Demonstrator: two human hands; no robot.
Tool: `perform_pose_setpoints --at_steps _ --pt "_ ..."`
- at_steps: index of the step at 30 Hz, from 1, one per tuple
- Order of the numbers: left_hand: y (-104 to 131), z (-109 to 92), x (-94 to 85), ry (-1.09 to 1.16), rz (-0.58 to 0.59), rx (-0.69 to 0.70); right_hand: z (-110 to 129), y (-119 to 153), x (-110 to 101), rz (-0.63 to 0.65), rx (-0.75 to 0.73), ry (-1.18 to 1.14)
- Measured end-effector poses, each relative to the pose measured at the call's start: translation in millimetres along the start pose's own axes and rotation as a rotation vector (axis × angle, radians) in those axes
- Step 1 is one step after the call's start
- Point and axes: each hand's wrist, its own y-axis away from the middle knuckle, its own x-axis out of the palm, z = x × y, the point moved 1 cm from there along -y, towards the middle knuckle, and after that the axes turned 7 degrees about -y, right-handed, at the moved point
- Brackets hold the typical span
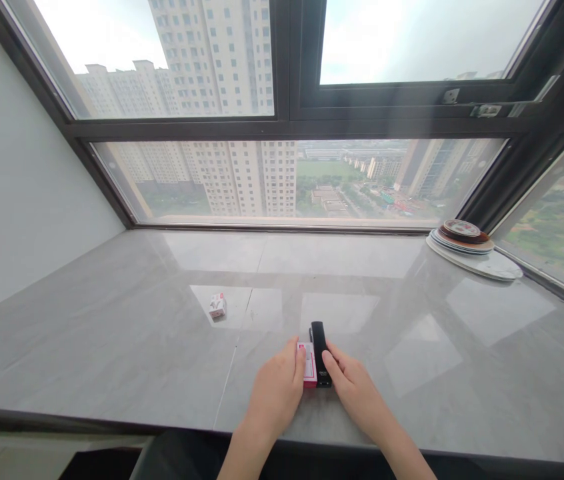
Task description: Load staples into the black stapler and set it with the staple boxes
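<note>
Left hand (278,383) gripping red-and-white box (309,365) — right hand (355,390) grasping black stapler (319,353) beside it

Stack of round plates (463,248) near window frame (282,128), towers (227,57) outside

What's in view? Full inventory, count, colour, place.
Stapler: 1, black, between the hands
Flat box: 1, red and white, against the stapler's left side
Small carton: 1, white with pink, left of the hands
Stack of flat discs: 1, white and brown, right window corner
Marbled ledge: 1, grey, under everything
Window frame: dark, behind ledge
Wall: white, far left
High-rises: several, beige, outside
Left hand: 1, bare, on box
Right hand: 1, bare, on stapler
</note>
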Motion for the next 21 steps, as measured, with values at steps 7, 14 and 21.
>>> perform_pose_setpoints --at_steps 7,14,21 --pt "-12 33 -29.3 0.136 -0.122 -0.119 -5 15 -19 0.060 0.141 0.254" --pt "-77 132 -132.4 -0.222 -0.407 -0.585 -1 22 -2 -0.023 0.136 0.555" --pt "-88 79 -73.4 -0.136 -0.128 -0.190 9 6 4 0.023 0.104 0.608"
